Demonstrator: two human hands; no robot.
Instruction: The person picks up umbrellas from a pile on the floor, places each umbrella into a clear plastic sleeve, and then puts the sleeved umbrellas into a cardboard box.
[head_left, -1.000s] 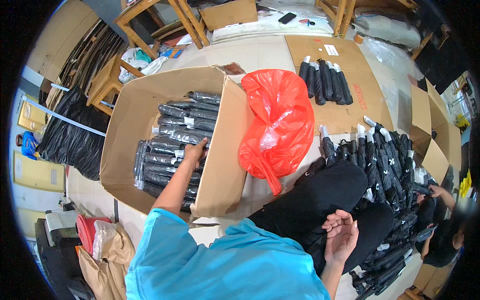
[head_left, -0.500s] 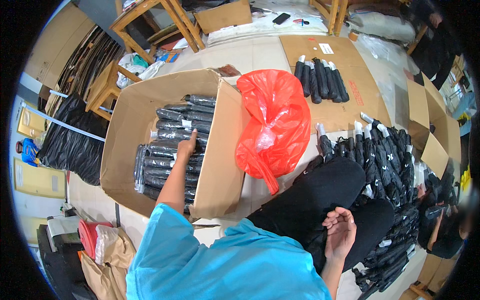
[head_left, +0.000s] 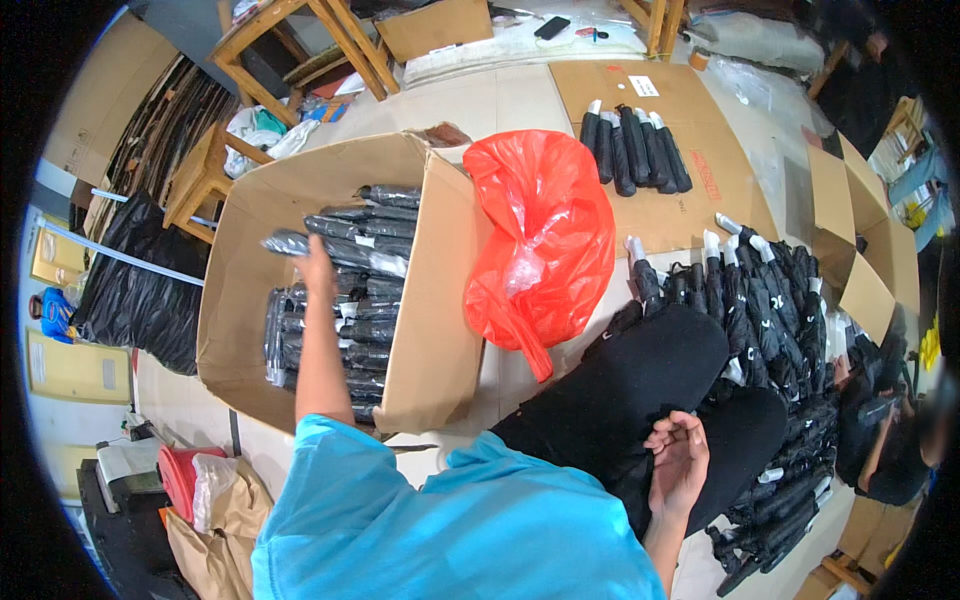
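Note:
My left hand (head_left: pixel 314 262) grips a plastic-wrapped black umbrella (head_left: pixel 285 242), raised a little at one end, inside the cardboard box (head_left: pixel 446 300). Rows of similar wrapped umbrellas (head_left: pixel 340 355) lie under it. My right hand (head_left: pixel 678 462) rests palm up near my black-clad legs, fingers loosely curled and apart from the thumb, holding nothing. Beside the box lies a crumpled red plastic bag (head_left: pixel 530 230). Right of my legs is a heap of folded black umbrellas (head_left: pixel 760 330), many with white ends.
Several black umbrellas (head_left: pixel 630 150) lie on flat cardboard (head_left: pixel 720 230) ahead. An open box (head_left: pixel 865 300) stands at right, with a person (head_left: pixel 890 460) handling dark items below it. Wooden furniture (head_left: pixel 180 190) and black plastic sacking (head_left: pixel 130 300) are at left; a phone (head_left: pixel 550 28) lies at the back.
My left hand has moved left and toward the far side of the box, and the umbrella under it now slants out of its row. My right hand has barely moved.

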